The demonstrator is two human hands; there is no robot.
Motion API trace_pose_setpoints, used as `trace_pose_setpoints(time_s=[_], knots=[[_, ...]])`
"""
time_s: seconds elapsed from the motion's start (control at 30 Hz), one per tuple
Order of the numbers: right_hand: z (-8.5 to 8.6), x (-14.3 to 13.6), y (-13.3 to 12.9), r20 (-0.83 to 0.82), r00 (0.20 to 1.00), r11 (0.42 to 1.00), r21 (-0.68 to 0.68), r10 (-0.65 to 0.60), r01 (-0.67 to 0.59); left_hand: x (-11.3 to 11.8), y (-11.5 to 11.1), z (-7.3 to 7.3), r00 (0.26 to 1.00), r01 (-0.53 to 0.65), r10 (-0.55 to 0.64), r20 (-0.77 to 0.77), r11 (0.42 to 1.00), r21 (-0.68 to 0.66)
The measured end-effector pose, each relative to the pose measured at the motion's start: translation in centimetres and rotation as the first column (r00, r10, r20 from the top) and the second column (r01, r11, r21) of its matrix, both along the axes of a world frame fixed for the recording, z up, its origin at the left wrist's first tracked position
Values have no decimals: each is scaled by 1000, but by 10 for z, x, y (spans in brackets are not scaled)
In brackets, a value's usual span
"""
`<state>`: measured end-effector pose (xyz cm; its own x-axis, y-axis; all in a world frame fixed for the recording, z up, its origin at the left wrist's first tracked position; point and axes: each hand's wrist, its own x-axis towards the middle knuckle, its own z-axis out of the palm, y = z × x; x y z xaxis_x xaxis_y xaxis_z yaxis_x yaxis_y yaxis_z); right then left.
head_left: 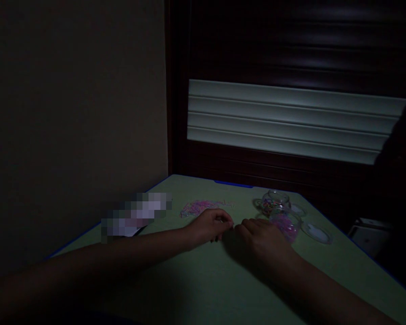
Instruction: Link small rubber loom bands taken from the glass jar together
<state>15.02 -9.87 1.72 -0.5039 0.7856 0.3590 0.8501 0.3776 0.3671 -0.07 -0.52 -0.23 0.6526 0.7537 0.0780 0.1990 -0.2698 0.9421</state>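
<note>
My left hand (210,225) is above the middle of the table, thumb and fingertips pinched together. Close beside it is my right hand (259,235), knuckles up and fingers curled, its fingertips almost meeting the left ones. Whatever sits between the fingertips is too small and dark to make out. Just behind my left hand lies a loose pile of thin pink and purple pieces (203,206). A clear jar (287,224) of similar pink and purple pieces stands right behind my right hand, which partly hides it. Farther back is a second clear jar (269,205) with multicoloured pieces.
Two round clear lids lie by the jars, a nearer lid (317,233) and a farther lid (297,209). A blurred-out flat object (137,216) rests at the table's left edge. The pale green table (196,280) has blue edging. Behind it is a dark slatted panel (291,54).
</note>
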Motion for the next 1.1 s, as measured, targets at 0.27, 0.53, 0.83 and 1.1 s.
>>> trace_pose_setpoints(time_s=[0.27,0.53,0.83,1.1], knots=[[6,4,-2,35,998,998,-23,-49,50,0,1,-1,1000,-17,17,-22,1000,-7],[8,5,0,70,997,999,38,-29,26,-1,0,1,1000,1,-1,-22,1000,1],[9,5,-1,82,995,996,77,-55,48,0,-1,2,999,-10,9,-31,1000,-2],[8,5,0,81,994,994,87,-67,60,-1,1,-1,999,23,-23,-22,1000,5]])
